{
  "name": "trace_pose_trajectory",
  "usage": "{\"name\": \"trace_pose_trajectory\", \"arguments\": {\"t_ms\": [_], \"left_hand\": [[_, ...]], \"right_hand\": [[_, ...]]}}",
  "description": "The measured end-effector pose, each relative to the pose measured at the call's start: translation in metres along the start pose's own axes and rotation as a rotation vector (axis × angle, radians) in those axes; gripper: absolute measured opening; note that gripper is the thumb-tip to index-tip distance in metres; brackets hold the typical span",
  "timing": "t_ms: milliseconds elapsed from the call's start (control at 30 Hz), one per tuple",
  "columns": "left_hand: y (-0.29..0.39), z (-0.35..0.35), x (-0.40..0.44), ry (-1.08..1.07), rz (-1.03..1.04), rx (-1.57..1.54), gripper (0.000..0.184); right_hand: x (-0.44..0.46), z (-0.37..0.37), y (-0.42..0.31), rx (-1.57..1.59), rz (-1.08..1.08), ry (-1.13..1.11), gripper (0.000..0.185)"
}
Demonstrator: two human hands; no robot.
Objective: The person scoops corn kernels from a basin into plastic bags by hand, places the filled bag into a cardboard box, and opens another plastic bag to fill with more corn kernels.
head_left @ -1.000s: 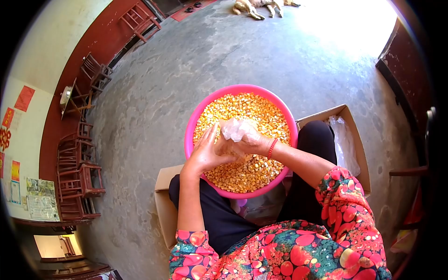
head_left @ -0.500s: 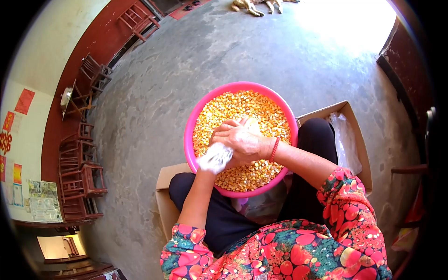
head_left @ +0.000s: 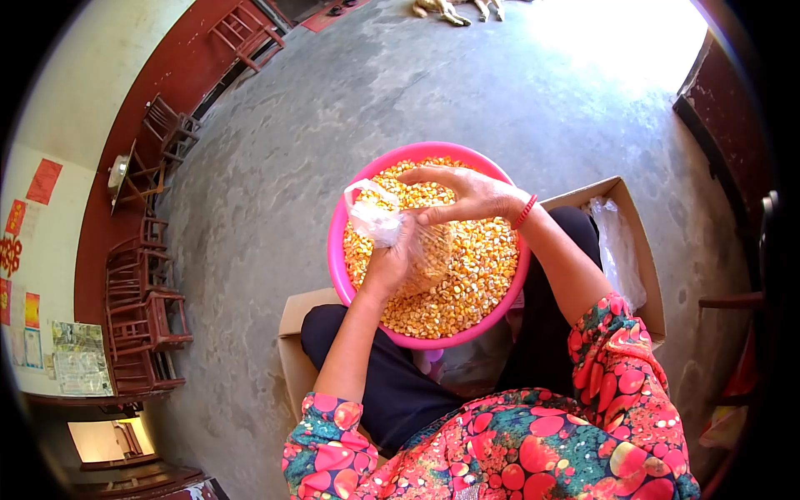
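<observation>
A pink basin [head_left: 337,265] full of yellow corn kernels [head_left: 475,279] rests between my knees. Over it, my left hand [head_left: 392,265] is closed around the gathered neck of a clear plastic bag [head_left: 430,254], which appears to have kernels inside. The bag's whitish open end [head_left: 372,218] sticks out above my fist, and its body hangs to the right over the corn. My right hand [head_left: 483,196], with a red bracelet at the wrist, is open above the kernels. Its thumb and fingers are spread apart, the thumb tip close to the bag's neck.
At my right knee a cardboard box [head_left: 652,275] holds clear plastic bags [head_left: 615,254]. Cardboard [head_left: 302,317] also shows by my left knee. Wooden chairs [head_left: 137,333] line the left wall, and a dog [head_left: 454,12] lies at the far end of the concrete floor [head_left: 275,167].
My right hand has lifted off the left and opened, moving up and right. The left hand has risen with the bag, whose body now shows beside it.
</observation>
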State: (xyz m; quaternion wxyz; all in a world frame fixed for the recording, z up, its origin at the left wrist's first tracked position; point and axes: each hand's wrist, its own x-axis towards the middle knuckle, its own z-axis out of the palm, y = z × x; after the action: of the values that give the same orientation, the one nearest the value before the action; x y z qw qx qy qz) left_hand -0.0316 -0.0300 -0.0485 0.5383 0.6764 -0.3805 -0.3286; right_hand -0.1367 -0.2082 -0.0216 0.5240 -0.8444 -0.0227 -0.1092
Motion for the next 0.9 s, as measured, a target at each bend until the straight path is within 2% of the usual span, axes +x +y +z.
{"name": "trace_pose_trajectory", "arguments": {"t_ms": [33,100,167,233,267,300,400,500,533,567,633,667,700,767,800,900], "left_hand": [[0.003,-0.001,0.002,-0.001,-0.001,0.001,0.040],[0.010,-0.001,0.003,-0.100,0.074,-0.211,0.041],[0.010,-0.003,0.004,-0.077,0.046,-0.245,0.043],[0.013,-0.006,0.007,-0.022,0.092,-0.398,0.041],[0.016,-0.009,0.007,0.001,0.125,-0.362,0.040],[0.016,-0.009,0.007,0.000,0.124,-0.362,0.040],[0.014,-0.011,0.008,0.013,0.098,-0.423,0.040],[0.004,-0.017,0.009,0.073,0.149,-0.277,0.036],[0.003,-0.016,0.010,0.118,0.147,-0.318,0.034],[0.002,-0.016,0.010,0.118,0.147,-0.319,0.034],[0.006,-0.018,0.008,0.135,0.165,-0.447,0.034],[0.009,-0.017,0.008,0.160,0.155,-0.458,0.035],[0.009,-0.019,0.007,0.161,0.156,-0.457,0.035],[0.009,-0.022,0.007,0.153,0.187,-0.469,0.037],[0.010,-0.022,0.006,0.151,0.186,-0.470,0.037],[0.017,-0.020,0.003,0.205,0.159,-0.363,0.038]], "right_hand": [[-0.001,0.000,0.003,0.001,0.001,0.001,0.070],[-0.001,0.002,0.011,-0.136,-0.068,-0.050,0.073],[0.001,0.008,0.015,-0.202,-0.087,-0.045,0.072],[0.003,0.010,0.014,-0.241,0.019,-0.120,0.070],[0.003,0.013,0.018,-0.307,-0.022,-0.020,0.056],[0.003,0.012,0.019,-0.306,-0.021,-0.020,0.056],[0.004,0.009,0.026,-0.250,0.123,-0.064,0.029],[0.005,0.010,0.035,-0.304,0.186,-0.123,0.027],[0.004,0.010,0.035,-0.373,0.155,-0.159,0.036],[0.002,0.011,0.035,-0.374,0.155,-0.159,0.036],[0.000,0.015,0.027,-0.373,-0.021,-0.099,0.052],[0.002,0.017,0.027,-0.329,0.015,-0.177,0.076],[0.003,0.023,0.027,-0.329,0.014,-0.178,0.076],[0.002,0.042,0.023,-0.505,-0.030,-0.112,0.091],[0.003,0.054,0.024,-0.554,-0.012,-0.163,0.100],[0.003,0.076,0.017,-0.615,-0.061,-0.075,0.095]]}}
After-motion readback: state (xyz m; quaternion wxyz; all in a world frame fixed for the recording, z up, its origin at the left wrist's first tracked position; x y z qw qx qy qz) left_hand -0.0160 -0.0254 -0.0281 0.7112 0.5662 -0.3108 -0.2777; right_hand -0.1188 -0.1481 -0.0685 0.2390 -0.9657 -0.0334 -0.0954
